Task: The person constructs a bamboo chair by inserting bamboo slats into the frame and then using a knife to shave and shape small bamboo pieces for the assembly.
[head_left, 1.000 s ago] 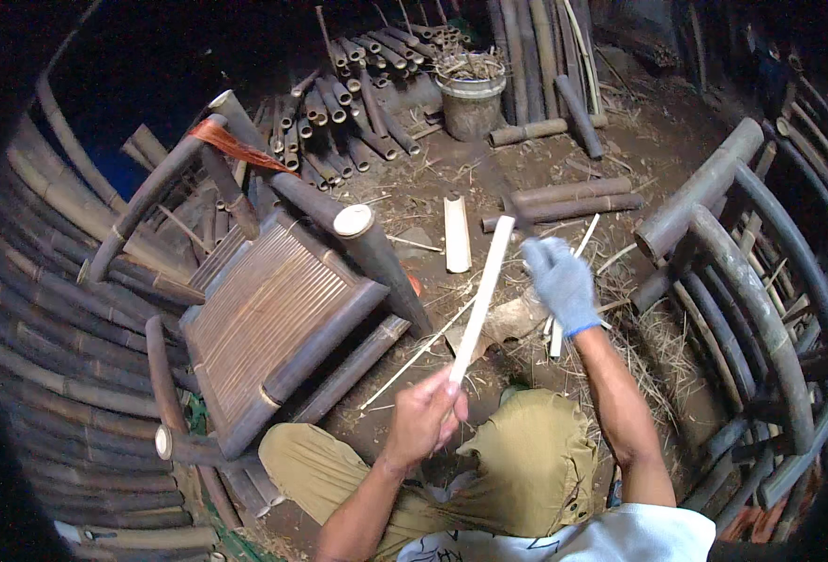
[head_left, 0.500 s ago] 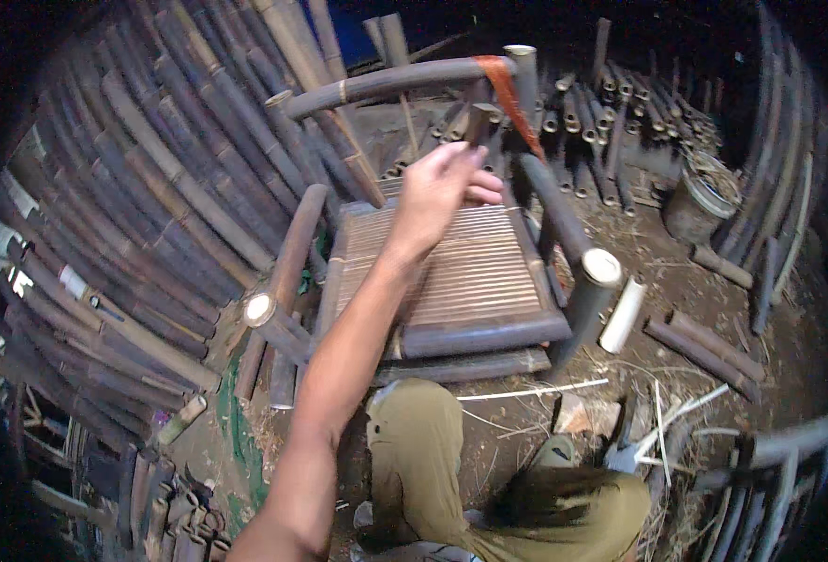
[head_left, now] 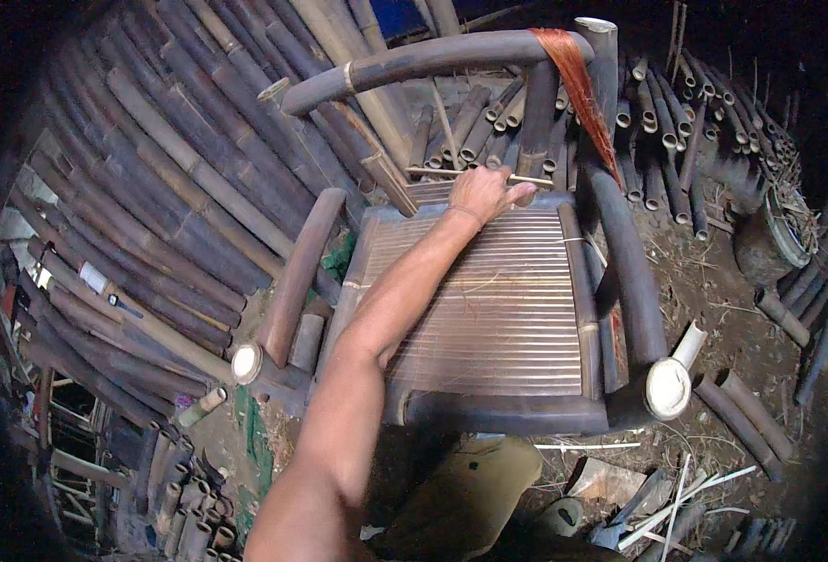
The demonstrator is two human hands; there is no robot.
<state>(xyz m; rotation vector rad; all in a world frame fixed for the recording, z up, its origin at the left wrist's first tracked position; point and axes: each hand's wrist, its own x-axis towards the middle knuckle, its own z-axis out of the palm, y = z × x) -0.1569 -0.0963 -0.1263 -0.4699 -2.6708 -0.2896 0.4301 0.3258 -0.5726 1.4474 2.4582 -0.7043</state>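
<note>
Since half a second earlier, the left hand (head_left: 482,192) had been lowered to the thin pale bamboo stick (head_left: 432,172), gripped crosswise at the dark bamboo chair's (head_left: 489,318) seat back; the right hand was unseen.

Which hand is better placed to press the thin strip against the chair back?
Probably the left hand: its fingers already hold the thin strip at the chair back. The right hand is out of view.

Dim, uneven light; dark vignette and fisheye bending at edges.
</note>
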